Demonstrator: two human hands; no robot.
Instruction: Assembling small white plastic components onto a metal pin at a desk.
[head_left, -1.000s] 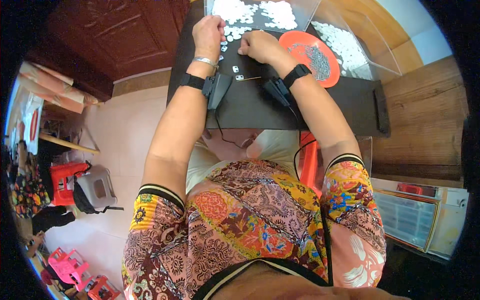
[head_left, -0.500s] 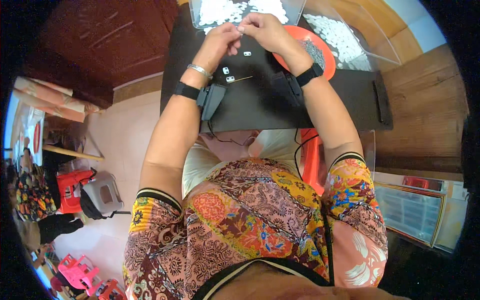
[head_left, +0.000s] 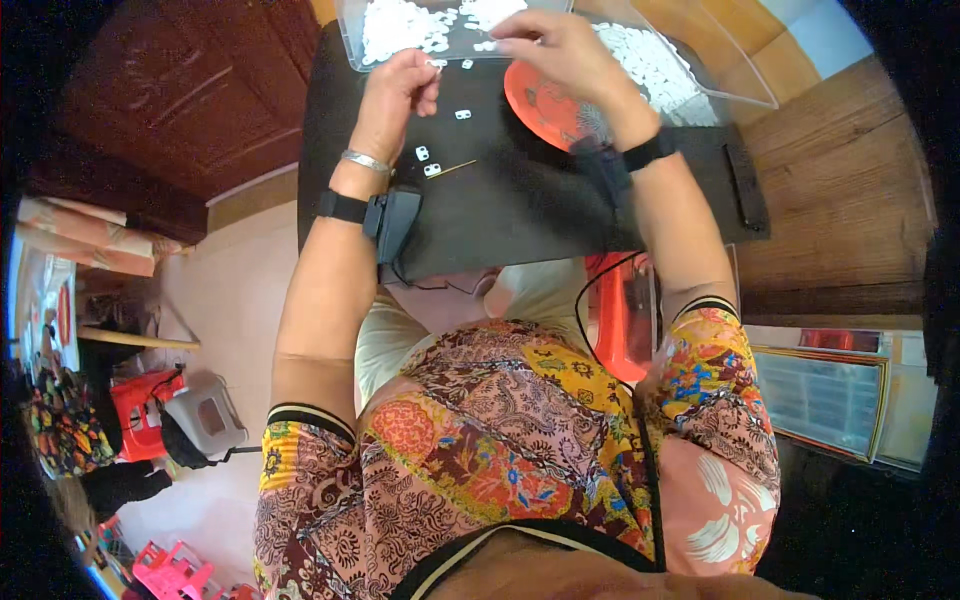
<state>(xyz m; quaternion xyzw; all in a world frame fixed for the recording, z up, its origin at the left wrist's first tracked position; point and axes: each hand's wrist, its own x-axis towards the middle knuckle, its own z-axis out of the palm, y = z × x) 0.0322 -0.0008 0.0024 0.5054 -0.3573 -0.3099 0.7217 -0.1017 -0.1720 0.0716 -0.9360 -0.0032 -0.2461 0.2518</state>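
Note:
My left hand (head_left: 392, 100) is closed in a pinch above the black table (head_left: 500, 215), with a small white plastic piece (head_left: 437, 64) at its fingertips. My right hand (head_left: 570, 58) reaches over the near edge of a clear plastic tray (head_left: 352, 45). Its thumb and forefinger are stretched out and slightly apart, close to loose white pieces (head_left: 405, 30) in the tray. Below that hand lies an orange-red plate (head_left: 528, 98) with small metal parts (head_left: 592, 122), partly hidden by my wrist.
Several white pieces with dark holes (head_left: 462, 115) lie between my hands, beside a thin brass-coloured stick (head_left: 455, 168). More white pieces (head_left: 650, 70) fill a clear container at the right. A dark bar (head_left: 740, 185) lies along the table's right edge. A red stool (head_left: 620, 320) stands below.
My hands were together and have moved apart. The right one has gone right toward the tray's pieces; the left has drawn back left, keeping a white piece in its pinch.

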